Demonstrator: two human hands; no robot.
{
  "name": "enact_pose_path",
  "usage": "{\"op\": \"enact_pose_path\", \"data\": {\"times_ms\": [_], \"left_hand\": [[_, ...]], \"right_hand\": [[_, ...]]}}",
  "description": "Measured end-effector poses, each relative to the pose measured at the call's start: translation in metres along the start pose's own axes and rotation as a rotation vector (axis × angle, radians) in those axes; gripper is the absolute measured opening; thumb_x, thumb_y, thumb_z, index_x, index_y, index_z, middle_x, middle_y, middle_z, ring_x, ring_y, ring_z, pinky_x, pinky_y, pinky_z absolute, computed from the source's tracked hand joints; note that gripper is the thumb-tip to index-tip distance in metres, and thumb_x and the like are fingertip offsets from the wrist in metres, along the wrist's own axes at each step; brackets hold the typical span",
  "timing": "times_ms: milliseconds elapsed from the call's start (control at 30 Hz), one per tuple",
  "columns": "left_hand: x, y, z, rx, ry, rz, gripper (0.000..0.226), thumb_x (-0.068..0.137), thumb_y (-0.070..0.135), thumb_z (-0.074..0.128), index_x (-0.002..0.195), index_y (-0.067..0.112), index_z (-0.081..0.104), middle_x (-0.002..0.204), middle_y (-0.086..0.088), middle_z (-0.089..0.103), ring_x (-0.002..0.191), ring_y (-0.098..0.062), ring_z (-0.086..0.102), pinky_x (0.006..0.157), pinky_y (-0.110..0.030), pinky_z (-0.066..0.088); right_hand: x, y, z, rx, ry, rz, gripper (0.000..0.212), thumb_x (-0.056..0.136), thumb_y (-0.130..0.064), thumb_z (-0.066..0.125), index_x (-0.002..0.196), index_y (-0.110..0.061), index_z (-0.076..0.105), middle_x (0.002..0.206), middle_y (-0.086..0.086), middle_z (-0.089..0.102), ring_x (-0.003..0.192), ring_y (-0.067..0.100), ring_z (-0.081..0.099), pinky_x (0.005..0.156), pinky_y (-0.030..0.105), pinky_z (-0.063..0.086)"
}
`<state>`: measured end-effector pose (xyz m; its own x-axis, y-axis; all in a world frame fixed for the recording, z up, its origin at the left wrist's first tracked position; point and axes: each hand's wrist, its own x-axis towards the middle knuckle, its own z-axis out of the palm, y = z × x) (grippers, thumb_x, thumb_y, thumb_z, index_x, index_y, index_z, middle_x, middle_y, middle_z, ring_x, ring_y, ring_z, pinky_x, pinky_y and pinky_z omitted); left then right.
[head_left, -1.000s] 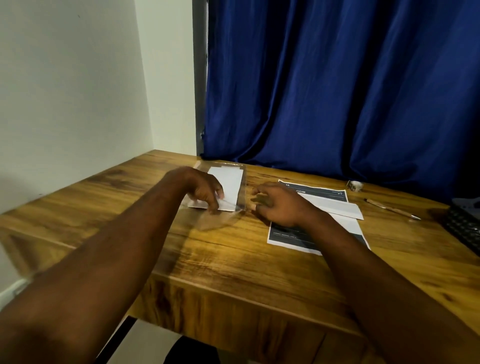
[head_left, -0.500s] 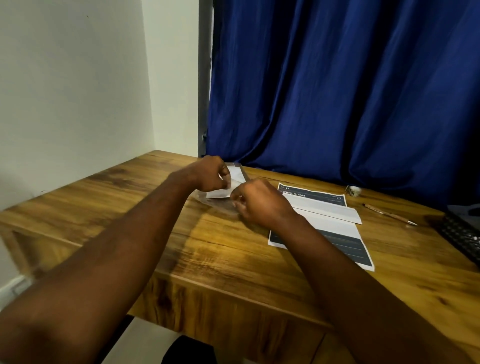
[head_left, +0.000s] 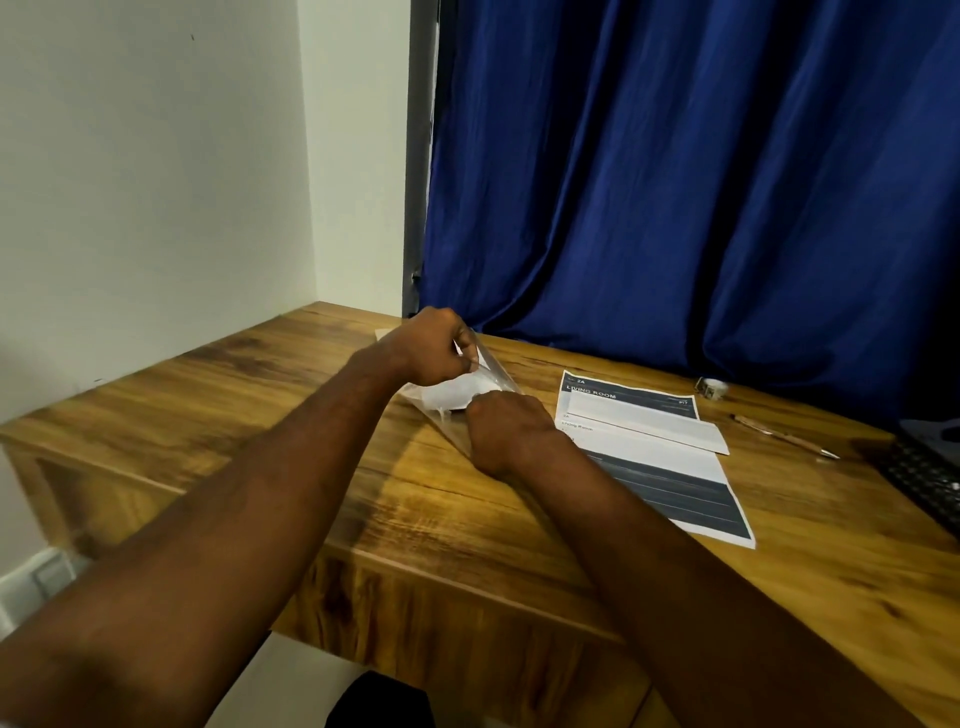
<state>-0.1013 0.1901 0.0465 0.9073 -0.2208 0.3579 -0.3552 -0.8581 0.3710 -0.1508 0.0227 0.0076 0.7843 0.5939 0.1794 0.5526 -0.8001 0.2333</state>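
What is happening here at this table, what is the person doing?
A person works at a wooden table with both bare hands. The left hand pinches the raised far edge of a clear sleeve, and the right hand grips its near end. White paper seems to sit inside the sleeve, between the hands. To the right, untouched, lie a printed sheet headed LIVING ROOM and a pen.

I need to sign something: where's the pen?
Head view: the pen lies on the table, far right, between the printed sheet and the dark keyboard.
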Motion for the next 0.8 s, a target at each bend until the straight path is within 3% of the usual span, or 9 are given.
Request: {"op": "enact_pose_path", "data": {"times_ms": [133,233,333,433,533,700,800], "left_hand": [[-0.002,-0.002,-0.002,0.008,0.014,0.004,0.012,0.090,0.013,0.075,0.100,0.015,0.081,0.089,0.011,0.072,0.084,-0.009,0.067,0.081,-0.026,0.054],[-0.001,-0.005,-0.003,0.001,0.035,-0.011,0.013,0.091,0.014,0.075,0.102,0.014,0.081,0.094,0.006,0.076,0.084,-0.008,0.067,0.078,-0.023,0.053],[0.000,-0.007,-0.002,0.001,0.033,-0.039,0.011,0.091,0.015,0.076,0.101,0.014,0.080,0.093,0.005,0.075,0.083,-0.006,0.066,0.077,-0.023,0.052],[0.000,-0.007,0.000,-0.008,0.027,-0.046,0.012,0.092,0.013,0.075,0.102,0.014,0.080,0.094,0.005,0.076,0.084,-0.007,0.066,0.079,-0.024,0.052],[-0.001,-0.006,0.002,-0.014,0.024,-0.038,0.012,0.091,0.013,0.075,0.101,0.014,0.081,0.096,0.004,0.078,0.083,-0.004,0.067,0.081,-0.024,0.053],[0.001,-0.005,0.004,-0.021,0.010,-0.031,0.011,0.090,0.013,0.077,0.100,0.015,0.082,0.095,0.004,0.079,0.083,-0.003,0.067,0.083,-0.025,0.054],[0.001,-0.004,0.003,-0.021,0.002,-0.036,0.012,0.090,0.013,0.076,0.100,0.015,0.082,0.095,0.006,0.078,0.083,-0.002,0.067,0.082,-0.024,0.054]], "right_hand": [[-0.003,0.001,0.004,0.096,0.153,0.029,0.038,0.099,-0.017,0.068,0.137,-0.015,0.066,0.127,0.009,0.069,0.112,0.027,0.066,0.097,0.041,0.056],[-0.005,0.005,0.008,0.158,0.310,0.008,0.023,0.094,-0.010,0.072,0.114,-0.021,0.078,0.106,0.005,0.074,0.093,0.023,0.069,0.083,0.040,0.060],[-0.012,0.011,0.009,0.291,0.400,0.037,0.016,0.094,-0.009,0.071,0.099,-0.025,0.075,0.096,0.000,0.073,0.088,0.020,0.067,0.075,0.036,0.058],[-0.017,0.018,0.012,0.385,0.462,0.107,0.028,0.090,-0.013,0.079,0.110,-0.030,0.067,0.097,-0.005,0.072,0.087,0.016,0.066,0.071,0.034,0.059],[-0.018,0.023,0.013,0.402,0.436,0.105,0.038,0.091,-0.019,0.081,0.127,-0.030,0.072,0.108,-0.003,0.076,0.098,0.016,0.069,0.080,0.033,0.058],[-0.022,0.022,0.009,0.327,0.405,0.065,0.022,0.101,-0.029,0.069,0.119,-0.024,0.080,0.114,0.000,0.074,0.101,0.018,0.066,0.081,0.038,0.058],[-0.022,0.019,0.010,0.253,0.430,0.034,0.022,0.102,-0.019,0.065,0.119,-0.021,0.079,0.114,0.003,0.075,0.104,0.021,0.067,0.084,0.041,0.060]]}}
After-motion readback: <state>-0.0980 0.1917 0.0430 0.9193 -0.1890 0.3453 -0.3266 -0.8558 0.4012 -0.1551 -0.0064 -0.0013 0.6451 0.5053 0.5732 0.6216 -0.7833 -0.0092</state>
